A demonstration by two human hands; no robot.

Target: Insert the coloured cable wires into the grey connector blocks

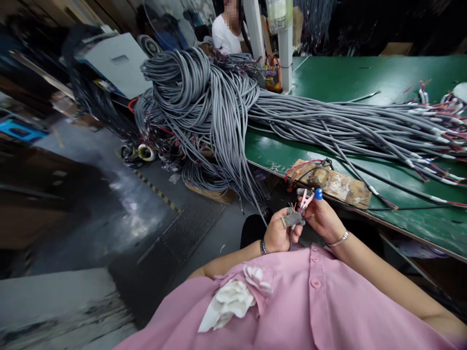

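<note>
"Just beyond the front of my pink shirt [288, 287], both hands are closed on something small."

"What has the left one got?"

"My left hand [276, 233] pinches a spray of hair-thin wires [293, 207], with a dull grey wrap [293, 220] round one digit."

"And the right?"

"My right hand [324, 221] grips a tool [305, 200], its smooth pink arms spread in a V, close beside the wires. Whether its tips meet, I can't tell. A rounded blue cap [318, 194] covers my thumb."

"What lies near?"

"A flat, oblong block [339, 187] of scuffed, stained wood, at the edge of the glossy green bench [346, 78], red and black cords [304, 167] at one end. Behind it, smooth grey cables [328, 116] stretch in a thick sheaf, heaped to the left in round coils [182, 82]."
</note>
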